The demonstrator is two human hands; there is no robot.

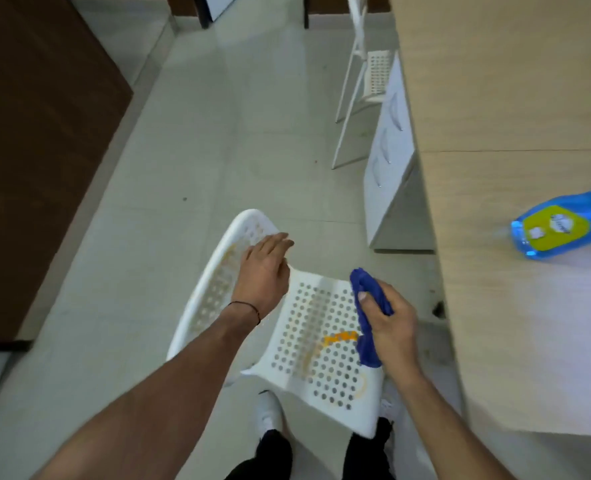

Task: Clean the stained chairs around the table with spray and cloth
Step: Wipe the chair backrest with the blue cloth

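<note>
Right hand point(389, 327) grips cloth point(368, 296) beside stain point(341, 337) on chair point(309, 277) (left hand point(264, 275) flat on backrest point(214, 285)).

White perforated plastic chair point(315, 341), orange streak across its seat; crumpled dark-blue cloth point(367, 296) over the seat's right edge, beside the streak; blue spray bottle point(561, 226), yellow-green label, lying sideways on the wooden table point(495, 98).

Pale tiled floor point(218, 133) had a glossy sheen w/ few dark specks. Dark brown wood panel point(37, 150) ran along left. Light-wood table point(512, 98) stood at right; white drawer unit point(387, 168) sat under its left edge.
</note>
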